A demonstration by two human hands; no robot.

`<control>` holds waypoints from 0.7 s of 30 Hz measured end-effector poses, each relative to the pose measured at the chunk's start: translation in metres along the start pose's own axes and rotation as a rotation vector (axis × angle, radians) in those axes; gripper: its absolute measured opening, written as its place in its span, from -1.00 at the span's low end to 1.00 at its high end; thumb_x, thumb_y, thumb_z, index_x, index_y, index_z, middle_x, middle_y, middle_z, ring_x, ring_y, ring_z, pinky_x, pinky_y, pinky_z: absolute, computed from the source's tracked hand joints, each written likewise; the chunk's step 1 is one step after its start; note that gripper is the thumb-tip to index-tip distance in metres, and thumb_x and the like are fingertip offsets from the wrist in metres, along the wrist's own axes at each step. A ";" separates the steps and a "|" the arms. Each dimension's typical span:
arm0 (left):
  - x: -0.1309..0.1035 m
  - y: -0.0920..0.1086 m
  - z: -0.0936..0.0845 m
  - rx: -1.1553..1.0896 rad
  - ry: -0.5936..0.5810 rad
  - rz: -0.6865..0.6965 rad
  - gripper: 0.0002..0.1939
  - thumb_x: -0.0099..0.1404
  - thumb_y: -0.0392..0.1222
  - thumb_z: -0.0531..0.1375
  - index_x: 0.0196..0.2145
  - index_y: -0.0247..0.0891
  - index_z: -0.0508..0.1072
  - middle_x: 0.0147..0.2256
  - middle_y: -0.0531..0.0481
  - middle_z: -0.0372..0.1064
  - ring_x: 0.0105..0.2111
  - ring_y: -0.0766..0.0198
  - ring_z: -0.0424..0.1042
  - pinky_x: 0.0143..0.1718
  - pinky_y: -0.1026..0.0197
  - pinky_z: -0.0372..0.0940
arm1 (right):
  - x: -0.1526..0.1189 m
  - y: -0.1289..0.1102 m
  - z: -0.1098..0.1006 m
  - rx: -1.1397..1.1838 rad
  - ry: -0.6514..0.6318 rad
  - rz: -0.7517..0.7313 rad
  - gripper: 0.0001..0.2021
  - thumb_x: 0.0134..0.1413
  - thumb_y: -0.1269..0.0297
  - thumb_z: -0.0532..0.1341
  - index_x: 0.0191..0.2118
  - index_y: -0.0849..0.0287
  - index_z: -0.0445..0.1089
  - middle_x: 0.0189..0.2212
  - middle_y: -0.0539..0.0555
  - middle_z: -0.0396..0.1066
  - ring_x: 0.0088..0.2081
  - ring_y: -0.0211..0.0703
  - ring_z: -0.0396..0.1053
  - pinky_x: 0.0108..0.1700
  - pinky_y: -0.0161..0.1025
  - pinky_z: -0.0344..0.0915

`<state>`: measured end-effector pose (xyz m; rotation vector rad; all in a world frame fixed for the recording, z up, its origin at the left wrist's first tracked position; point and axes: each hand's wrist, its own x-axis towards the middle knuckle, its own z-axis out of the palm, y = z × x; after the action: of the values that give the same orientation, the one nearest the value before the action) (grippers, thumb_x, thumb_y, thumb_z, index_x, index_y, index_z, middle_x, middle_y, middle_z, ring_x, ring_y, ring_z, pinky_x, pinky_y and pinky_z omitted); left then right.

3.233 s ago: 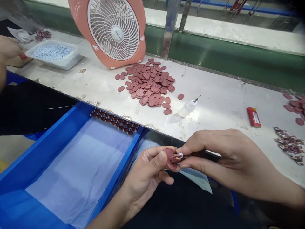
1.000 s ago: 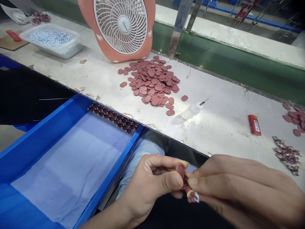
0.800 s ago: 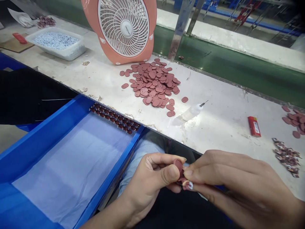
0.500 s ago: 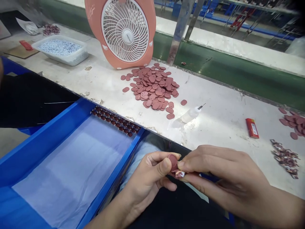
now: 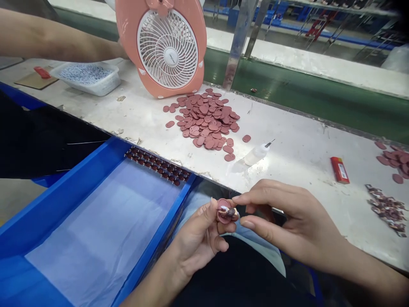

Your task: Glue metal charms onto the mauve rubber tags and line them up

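My left hand point(image 5: 200, 234) pinches a small reddish-brown oval piece point(image 5: 224, 204) between thumb and fingers, above my lap. Against its face lies a small figure-like ornament point(image 5: 229, 212) in dark brown, white and tan. My right hand point(image 5: 287, 221) is just to the right, thumb and forefinger apart, their tips close beside the oval piece. Whether the forefinger touches its edge I cannot tell. Beyond my hands, a needle-tipped clear bottle point(image 5: 256, 154) lies on the white bench point(image 5: 287, 166). A pile of similar oval pieces point(image 5: 207, 119) is farther back.
A coral fan point(image 5: 171, 55) stands behind the pile. Left are a blue crate point(image 5: 108, 149) with rows of dark pieces point(image 5: 156, 164), and a white tub point(image 5: 105, 87). A co-worker's arm point(image 5: 64, 38) reaches over it. Right are a red box point(image 5: 340, 169) and more ornaments point(image 5: 386, 209).
The held piece has turned, so its ornament now faces me. My right fingers have spread apart from their pinch on it. A co-worker's arm has come in from the left.
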<state>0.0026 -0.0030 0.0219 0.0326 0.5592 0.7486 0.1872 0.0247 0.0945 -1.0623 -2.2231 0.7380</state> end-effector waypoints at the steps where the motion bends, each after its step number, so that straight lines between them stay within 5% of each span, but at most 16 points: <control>1: 0.000 0.000 0.000 -0.002 -0.005 0.002 -0.58 0.08 0.07 0.38 -0.29 -0.36 0.55 -0.39 0.01 0.46 -0.45 0.44 0.51 -0.65 0.52 0.38 | 0.000 0.000 0.001 0.008 -0.011 0.011 -0.73 0.09 0.30 0.32 -0.06 -0.08 0.46 -0.43 -0.15 0.42 -0.51 -0.67 0.28 -0.44 -0.68 0.26; 16: 0.004 0.002 0.001 0.091 -0.026 0.013 -0.51 0.09 0.19 0.34 -0.27 -0.35 0.52 -0.34 -0.04 0.45 -0.42 0.43 0.47 -0.62 0.47 0.40 | 0.001 0.002 0.012 0.104 0.054 0.002 -0.81 0.07 0.40 0.32 -0.16 0.12 0.51 -0.48 -0.09 0.45 -0.51 -0.62 0.34 -0.47 -0.68 0.26; 19: 0.003 0.001 0.001 0.137 0.086 0.077 -0.36 0.01 0.29 0.35 -0.15 -0.31 0.49 -0.24 -0.08 0.47 -0.40 0.39 0.49 -0.63 0.45 0.40 | 0.001 0.003 0.020 0.006 0.188 -0.067 -0.81 0.06 0.45 0.31 -0.16 0.17 0.49 -0.46 -0.07 0.47 -0.51 -0.61 0.32 -0.46 -0.64 0.29; 21: 0.000 -0.002 0.001 0.192 0.248 0.254 -0.39 -0.02 0.23 0.40 -0.18 -0.28 0.47 -0.30 0.00 0.44 -0.44 0.43 0.44 -0.63 0.46 0.37 | 0.000 0.005 0.030 -0.126 0.298 -0.123 -0.83 0.03 0.48 0.32 -0.20 0.24 0.49 -0.45 -0.05 0.45 -0.49 -0.60 0.33 -0.45 -0.63 0.29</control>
<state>0.0043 -0.0037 0.0222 0.1941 0.8736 0.9508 0.1696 0.0202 0.0704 -1.0108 -2.0747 0.3635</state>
